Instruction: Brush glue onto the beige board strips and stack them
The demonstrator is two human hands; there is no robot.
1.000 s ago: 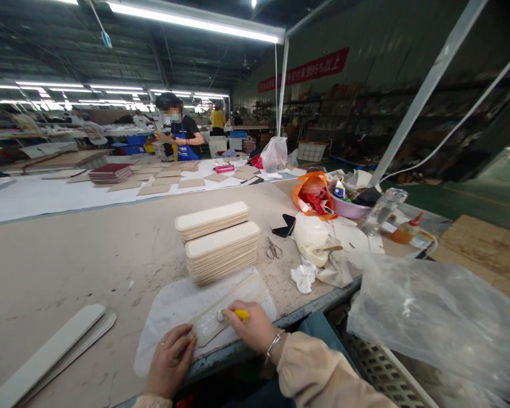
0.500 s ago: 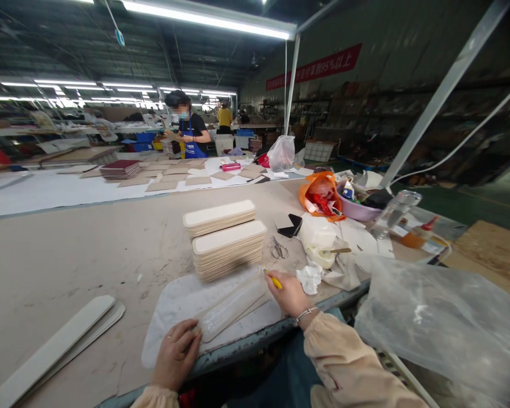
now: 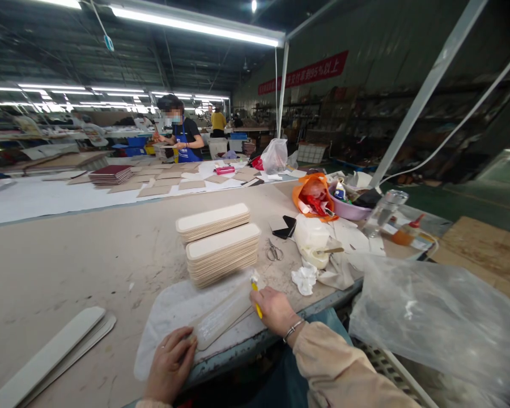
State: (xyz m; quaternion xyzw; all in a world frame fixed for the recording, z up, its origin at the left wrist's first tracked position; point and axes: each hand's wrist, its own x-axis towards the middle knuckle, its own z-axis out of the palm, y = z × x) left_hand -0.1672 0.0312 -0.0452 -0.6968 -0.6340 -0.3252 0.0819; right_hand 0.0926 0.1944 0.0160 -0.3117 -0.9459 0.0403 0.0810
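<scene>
On a white sheet [image 3: 161, 309] at the table's front edge lies a long pale strip [image 3: 221, 317] with a wet, shiny smear along its face. Its near left end is held by my left hand [image 3: 172, 360], thumb and fingers closed together there. My right hand [image 3: 274, 309] grips a yellow-handled brush [image 3: 255, 292] over the strip's far right end. White matter shows around the brush's tip, and the bristles are hard to make out. Just behind the strip stand two stacks of rounded cream boards, a front stack [image 3: 223, 255] and a back stack [image 3: 212, 221].
Scissors [image 3: 275, 251], a cut-open white jug [image 3: 314, 241] with a flat stick in it and crumpled paper [image 3: 305, 277] lie to the right. Long pale strips [image 3: 51, 357] lie at left. Clear plastic [image 3: 429, 317] bulges at right. A co-worker [image 3: 182, 136] stands across the tables.
The brush now stands more upright in my right hand, its tip near the strip's far end. My left hand keeps hold of the near end. The whole view has shifted slightly.
</scene>
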